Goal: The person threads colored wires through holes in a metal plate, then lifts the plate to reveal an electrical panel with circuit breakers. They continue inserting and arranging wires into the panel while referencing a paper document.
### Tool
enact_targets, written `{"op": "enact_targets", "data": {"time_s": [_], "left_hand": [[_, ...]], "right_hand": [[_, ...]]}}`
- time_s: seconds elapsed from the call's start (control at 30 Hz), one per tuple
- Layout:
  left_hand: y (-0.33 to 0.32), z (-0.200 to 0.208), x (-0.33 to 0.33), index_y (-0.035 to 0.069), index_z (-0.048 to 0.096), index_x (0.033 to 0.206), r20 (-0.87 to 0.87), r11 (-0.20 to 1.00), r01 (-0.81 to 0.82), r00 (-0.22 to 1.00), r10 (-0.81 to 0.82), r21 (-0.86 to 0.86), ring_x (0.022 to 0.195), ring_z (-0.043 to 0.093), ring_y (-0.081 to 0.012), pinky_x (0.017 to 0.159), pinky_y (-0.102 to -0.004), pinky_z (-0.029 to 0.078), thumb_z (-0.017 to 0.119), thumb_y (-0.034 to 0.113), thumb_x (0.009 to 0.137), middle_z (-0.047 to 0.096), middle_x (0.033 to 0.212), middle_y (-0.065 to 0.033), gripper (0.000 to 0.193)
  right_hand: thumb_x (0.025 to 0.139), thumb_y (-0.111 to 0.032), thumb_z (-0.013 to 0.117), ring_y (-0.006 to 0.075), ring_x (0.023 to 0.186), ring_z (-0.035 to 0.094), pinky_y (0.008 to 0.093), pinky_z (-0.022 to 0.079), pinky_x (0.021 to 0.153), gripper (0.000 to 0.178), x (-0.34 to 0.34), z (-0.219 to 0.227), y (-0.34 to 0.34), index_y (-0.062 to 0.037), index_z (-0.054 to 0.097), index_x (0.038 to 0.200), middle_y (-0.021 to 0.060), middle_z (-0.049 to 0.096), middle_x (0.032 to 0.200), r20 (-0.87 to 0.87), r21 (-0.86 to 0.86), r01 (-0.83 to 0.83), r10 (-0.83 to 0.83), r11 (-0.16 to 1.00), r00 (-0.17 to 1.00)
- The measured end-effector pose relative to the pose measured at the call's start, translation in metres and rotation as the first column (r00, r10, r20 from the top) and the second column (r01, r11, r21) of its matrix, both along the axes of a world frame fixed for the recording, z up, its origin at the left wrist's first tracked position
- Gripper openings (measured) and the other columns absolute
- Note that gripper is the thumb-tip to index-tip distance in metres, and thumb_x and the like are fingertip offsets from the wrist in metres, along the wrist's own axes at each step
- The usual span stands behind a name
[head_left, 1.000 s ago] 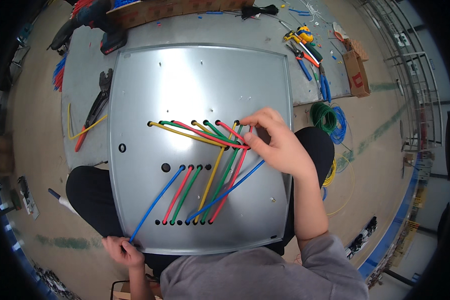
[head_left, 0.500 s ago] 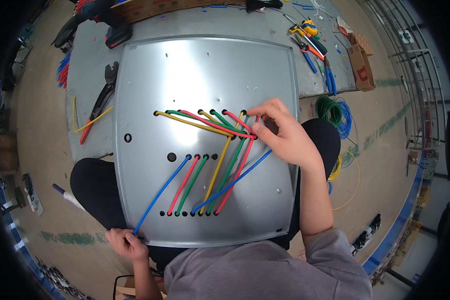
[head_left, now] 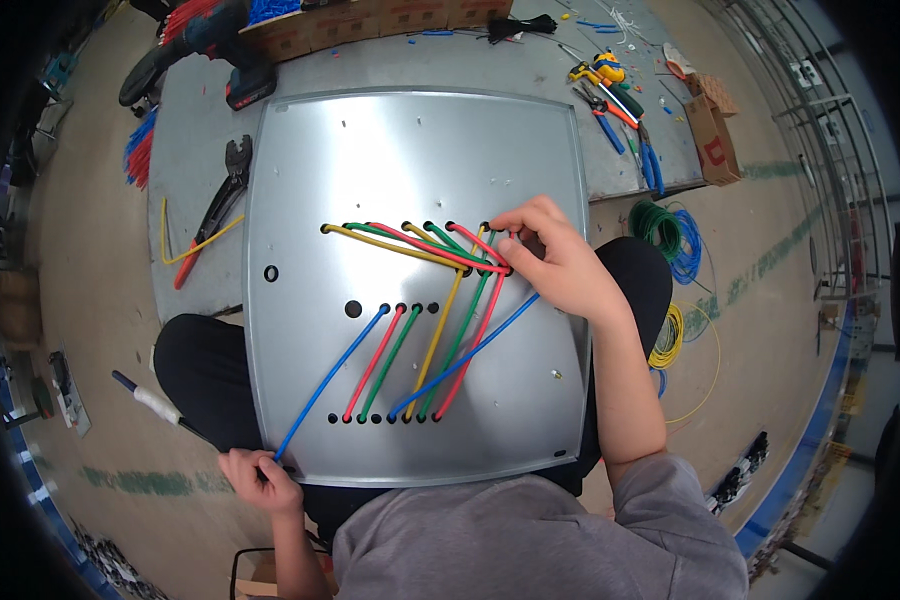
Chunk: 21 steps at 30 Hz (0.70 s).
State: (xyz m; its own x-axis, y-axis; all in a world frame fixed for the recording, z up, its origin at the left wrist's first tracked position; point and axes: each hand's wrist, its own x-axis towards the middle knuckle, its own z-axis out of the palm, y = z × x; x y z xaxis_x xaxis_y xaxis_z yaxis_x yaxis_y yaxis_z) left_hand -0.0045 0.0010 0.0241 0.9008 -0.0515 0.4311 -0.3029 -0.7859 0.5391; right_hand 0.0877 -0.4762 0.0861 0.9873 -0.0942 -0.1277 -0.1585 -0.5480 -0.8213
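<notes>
A grey metal panel (head_left: pixel 420 150) with rows of holes rests across my lap. My left hand (head_left: pixel 260 480) is closed at its near left corner, on the end of a blue wire (head_left: pixel 330 380) stretched straight from a middle hole; whether it also grips the panel edge I cannot tell. My right hand (head_left: pixel 555 260) lies on the right side, thumb and forefinger bent together beside the upper row. Its fingertips cover part of a red wire (head_left: pixel 480 335), and a second blue wire (head_left: pixel 470 354) disappears under the palm. Yellow wires (head_left: pixel 432 345) and green wires (head_left: pixel 458 345) also thread through the holes.
Behind the panel stands a workbench (head_left: pixel 370 65) with a cordless drill (head_left: pixel 210 45), a crimping tool (head_left: pixel 215 205), a bent yellow wire (head_left: pixel 170 235) and pliers (head_left: pixel 650 160). Coils of green wire (head_left: pixel 656 228), blue wire (head_left: pixel 688 250) and yellow wire (head_left: pixel 667 340) lie at the right.
The whole view has shifted slightly. The panel's far edge appears lower and its near edge a little higher. Both hands stay at the same spots on the panel.
</notes>
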Motion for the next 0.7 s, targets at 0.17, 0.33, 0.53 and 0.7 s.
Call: {"op": "enact_targets", "data": {"time_s": [0.17, 0.33, 0.53, 0.7], "left_hand": [[0.0044, -0.0034, -0.0005, 0.006, 0.055, 0.077, -0.004, 1.000, 0.005, 1.000, -0.005, 0.001, 0.079, 0.045, -0.0282, 0.073, -0.0409, 0.035, 0.056, 0.010, 0.090, 0.052, 0.077, -0.0091, 0.015], [0.0013, -0.0012, -0.0004, 0.006, 0.055, 0.076, -0.008, 1.000, -0.004, 1.000, 0.004, -0.004, 0.079, 0.044, -0.0285, 0.072, -0.0410, 0.035, 0.055, 0.008, 0.090, 0.052, 0.077, -0.0092, 0.013], [0.0003, -0.0001, 0.0002, 0.005, 0.055, 0.076, -0.004, 1.000, -0.003, 1.000, 0.003, 0.002, 0.079, 0.043, -0.0277, 0.072, -0.0405, 0.034, 0.054, 0.005, 0.090, 0.053, 0.077, -0.0086, 0.014], [-0.0002, -0.0005, 0.0006, 0.004, 0.055, 0.076, -0.004, 1.000, -0.006, 1.000, 0.006, 0.002, 0.078, 0.042, -0.0276, 0.072, -0.0404, 0.034, 0.053, 0.004, 0.091, 0.053, 0.077, -0.0083, 0.015]], "right_hand": [[0.100, -0.021, 0.070, 0.0192, 0.089, 0.054, 0.0318, 0.050, 0.083, 0.027, -0.0001, -0.0011, 0.0003, -0.0051, 0.072, 0.122, 0.0077, 0.055, 0.106, 0.010, -0.002, 0.011, -0.011, 1.000, 1.000], [0.099, -0.020, 0.070, 0.0195, 0.090, 0.055, 0.0322, 0.050, 0.084, 0.027, -0.0003, -0.0014, 0.0015, -0.0048, 0.072, 0.121, 0.0078, 0.055, 0.106, 0.017, 0.002, 0.018, -0.018, 1.000, 1.000], [0.099, -0.020, 0.070, 0.0200, 0.090, 0.054, 0.0328, 0.049, 0.083, 0.026, 0.0005, -0.0044, 0.0004, -0.0049, 0.072, 0.120, 0.0081, 0.055, 0.104, 0.031, -0.012, 0.009, -0.008, 1.000, 0.999], [0.099, -0.021, 0.069, 0.0204, 0.090, 0.054, 0.0331, 0.049, 0.084, 0.026, 0.0011, -0.0036, 0.0017, -0.0049, 0.072, 0.120, 0.0083, 0.055, 0.104, 0.018, -0.021, 0.018, -0.017, 1.000, 1.000]]}}
